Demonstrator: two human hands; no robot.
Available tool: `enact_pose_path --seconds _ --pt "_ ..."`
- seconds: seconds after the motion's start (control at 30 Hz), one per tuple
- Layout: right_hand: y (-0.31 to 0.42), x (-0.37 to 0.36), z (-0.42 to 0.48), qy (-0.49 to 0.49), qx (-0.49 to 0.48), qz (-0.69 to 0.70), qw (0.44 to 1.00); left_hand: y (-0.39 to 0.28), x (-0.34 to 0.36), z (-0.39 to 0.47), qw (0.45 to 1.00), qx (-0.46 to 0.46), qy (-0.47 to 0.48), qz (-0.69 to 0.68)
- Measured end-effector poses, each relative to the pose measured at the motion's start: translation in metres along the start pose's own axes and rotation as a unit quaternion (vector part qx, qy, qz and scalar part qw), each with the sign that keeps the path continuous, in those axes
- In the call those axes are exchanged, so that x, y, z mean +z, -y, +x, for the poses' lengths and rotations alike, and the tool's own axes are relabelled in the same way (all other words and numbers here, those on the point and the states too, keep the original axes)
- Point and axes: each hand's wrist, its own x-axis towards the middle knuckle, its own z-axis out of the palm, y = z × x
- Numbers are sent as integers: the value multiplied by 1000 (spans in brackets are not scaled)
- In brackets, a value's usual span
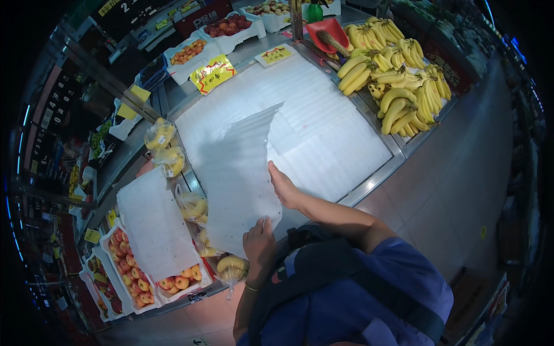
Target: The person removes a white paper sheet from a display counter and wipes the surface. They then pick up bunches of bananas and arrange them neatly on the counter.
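Both of my hands are on a thin white foam sheet (242, 173) that is lifted and tilted above the display counter. My right hand (283, 184) grips its right edge, thumb along the rim. At the sheet's near edge is my left hand (260, 240), its fingertips against the foam and its thumb hidden. Under and beyond the lifted sheet, more white foam sheets (329, 142) line the metal-framed counter. Another foam sheet (156, 225) lies over the apples (130, 272) on the left.
Bananas (398, 78) are piled at the right, beside a red dustpan (327, 36) with a brush. Bagged bananas (171, 160) line the counter's left side. A yellow sign (212, 74) with writing stands at the back, near a metal post (296, 19). White fruit crates (233, 30) stand behind.
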Motion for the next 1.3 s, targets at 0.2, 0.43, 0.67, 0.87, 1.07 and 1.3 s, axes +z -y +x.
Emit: enact_pose_path --seconds 0.2,0.43,0.67,0.87,1.07,1.3 --pt "-20 -42 -17 -39 -167 -165 971 -16 29 35 999 31 -3 -34" --pt "-26 -85 21 -133 -93 -236 958 -40 25 56 955 60 61 -285" --pt "64 -152 61 -92 -56 -205 973 25 51 50 933 -156 -55 -319" --pt "83 -238 102 -121 -23 -324 938 46 134 38 887 -313 51 -337" --pt "81 -279 120 -125 56 -404 904 21 183 28 856 -357 84 -366" --pt "70 -296 113 -201 82 -345 913 10 218 17 801 -412 89 -425"
